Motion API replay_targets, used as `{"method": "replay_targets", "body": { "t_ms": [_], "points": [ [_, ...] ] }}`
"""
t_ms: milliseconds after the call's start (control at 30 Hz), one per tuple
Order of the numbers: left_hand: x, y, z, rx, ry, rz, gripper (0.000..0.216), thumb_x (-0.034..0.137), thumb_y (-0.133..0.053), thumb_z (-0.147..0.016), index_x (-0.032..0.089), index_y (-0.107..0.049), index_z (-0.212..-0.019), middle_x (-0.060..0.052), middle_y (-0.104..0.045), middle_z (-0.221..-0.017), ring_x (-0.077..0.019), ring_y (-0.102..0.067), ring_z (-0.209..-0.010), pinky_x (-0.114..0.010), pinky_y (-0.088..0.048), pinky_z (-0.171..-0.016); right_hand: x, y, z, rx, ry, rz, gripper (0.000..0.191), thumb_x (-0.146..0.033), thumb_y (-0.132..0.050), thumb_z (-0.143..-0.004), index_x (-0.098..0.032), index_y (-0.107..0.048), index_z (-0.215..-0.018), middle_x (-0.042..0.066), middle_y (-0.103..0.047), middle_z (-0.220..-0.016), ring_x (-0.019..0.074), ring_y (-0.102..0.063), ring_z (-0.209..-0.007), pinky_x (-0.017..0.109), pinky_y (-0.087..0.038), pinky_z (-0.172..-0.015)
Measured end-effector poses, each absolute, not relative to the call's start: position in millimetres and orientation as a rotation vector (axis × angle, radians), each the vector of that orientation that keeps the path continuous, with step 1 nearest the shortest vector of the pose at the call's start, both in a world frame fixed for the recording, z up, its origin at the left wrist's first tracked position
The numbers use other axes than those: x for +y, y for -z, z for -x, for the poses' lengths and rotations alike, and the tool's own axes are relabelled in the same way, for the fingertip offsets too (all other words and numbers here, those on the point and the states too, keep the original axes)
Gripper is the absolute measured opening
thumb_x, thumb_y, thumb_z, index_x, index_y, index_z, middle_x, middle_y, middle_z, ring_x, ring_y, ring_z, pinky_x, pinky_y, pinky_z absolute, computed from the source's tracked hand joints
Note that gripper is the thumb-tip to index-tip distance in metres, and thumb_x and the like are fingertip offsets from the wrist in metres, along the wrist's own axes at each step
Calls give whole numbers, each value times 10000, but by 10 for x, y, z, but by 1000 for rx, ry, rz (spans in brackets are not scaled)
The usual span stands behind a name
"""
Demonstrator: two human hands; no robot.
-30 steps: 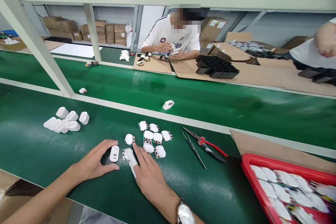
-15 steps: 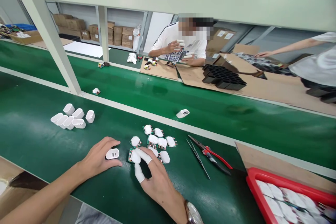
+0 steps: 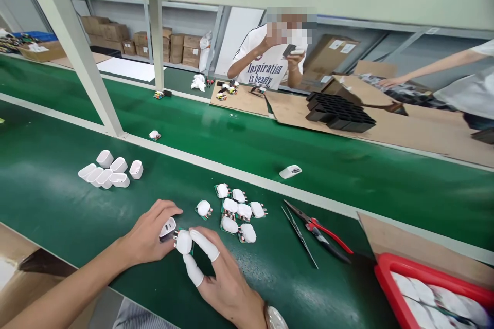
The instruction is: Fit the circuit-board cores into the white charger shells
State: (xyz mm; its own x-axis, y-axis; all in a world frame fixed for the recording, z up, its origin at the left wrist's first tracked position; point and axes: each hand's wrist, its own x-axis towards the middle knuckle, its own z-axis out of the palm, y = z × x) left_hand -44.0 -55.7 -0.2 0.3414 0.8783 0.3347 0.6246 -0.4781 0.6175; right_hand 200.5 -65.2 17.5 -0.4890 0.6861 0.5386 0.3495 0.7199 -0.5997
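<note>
My left hand (image 3: 152, 231) is closed round a white plastic housing (image 3: 168, 227), whose end with two dark slots faces up. Between the white-covered thumb and index finger of my right hand (image 3: 219, 267) is a small circuit board with a white pad (image 3: 184, 242) on top. Its left edge is close beside the housing; whether they touch I cannot tell. Just beyond my hands lies a single padded circuit board (image 3: 203, 208), and several more padded boards (image 3: 244, 211) are grouped to its right.
Several open white housings (image 3: 119, 180) stand at left. Tweezers (image 3: 300, 236) and red-handled pliers (image 3: 318, 231) lie at right, near a red tray (image 3: 386, 288) of padded parts. Another housing (image 3: 290, 171) rests on the green belt. Across it, a person (image 3: 270, 56) handles a dark piece.
My right hand has lifted a padded circuit board from the group and brought it left to the housing in my left hand. The housing has tilted. The housing on the belt sits farther right.
</note>
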Motion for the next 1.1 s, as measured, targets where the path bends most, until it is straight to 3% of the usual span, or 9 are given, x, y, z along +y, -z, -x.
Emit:
{"method": "replay_targets", "body": {
  "t_ms": [100,233,367,667,1100],
  "points": [
    [-556,-114,477,1223,-798,-2083,712,252,-855,-823,272,-504,-1441,-157,-578,-1438,-303,-628,-1230,-424,-612,-932,-621,-174,-2022,-2095,-511,817,555,-111,-582,-1010,-237,-418,-1525,146,-652,-1318,239,-677,-1232,396,-630,-1014],
    [-513,-111,499,1114,-743,-2050,507,270,-859,-852,276,-584,-1278,-89,-673,-1239,-257,-648,-1109,-383,-596,-873,-595,-188,-2068,-2076,-507,843,560,-120,-592,-1009,-252,-420,-1525,135,-666,-1296,238,-689,-1211,391,-642,-989],
    [-505,35,426,1129,-922,-2300,439,335,-833,-890,229,-554,-1212,-86,-666,-1066,-246,-602,-964,-391,-563,-837,-651,-168,-2062,-2135,-500,792,610,-108,-588,-1001,-227,-383,-1563,148,-665,-1321,243,-682,-1228,381,-641,-990],
    [-528,101,381,1174,-953,-2549,447,406,-801,-917,193,-560,-1228,-122,-653,-1066,-268,-595,-952,-405,-560,-841,-683,-82,-2051,-2206,-417,786,631,-98,-561,-999,-200,-367,-1590,160,-659,-1352,265,-679,-1240,396,-638,-999],
    [-545,73,354,1183,-903,-2549,451,473,-749,-953,166,-565,-1226,-131,-654,-1070,-284,-592,-977,-427,-559,-833,-641,-241,-1993,-2345,-337,838,561,-153,-497,-1044,-192,-339,-1582,163,-673,-1276,285,-720,-1091,410,-670,-849]
  ]
}}
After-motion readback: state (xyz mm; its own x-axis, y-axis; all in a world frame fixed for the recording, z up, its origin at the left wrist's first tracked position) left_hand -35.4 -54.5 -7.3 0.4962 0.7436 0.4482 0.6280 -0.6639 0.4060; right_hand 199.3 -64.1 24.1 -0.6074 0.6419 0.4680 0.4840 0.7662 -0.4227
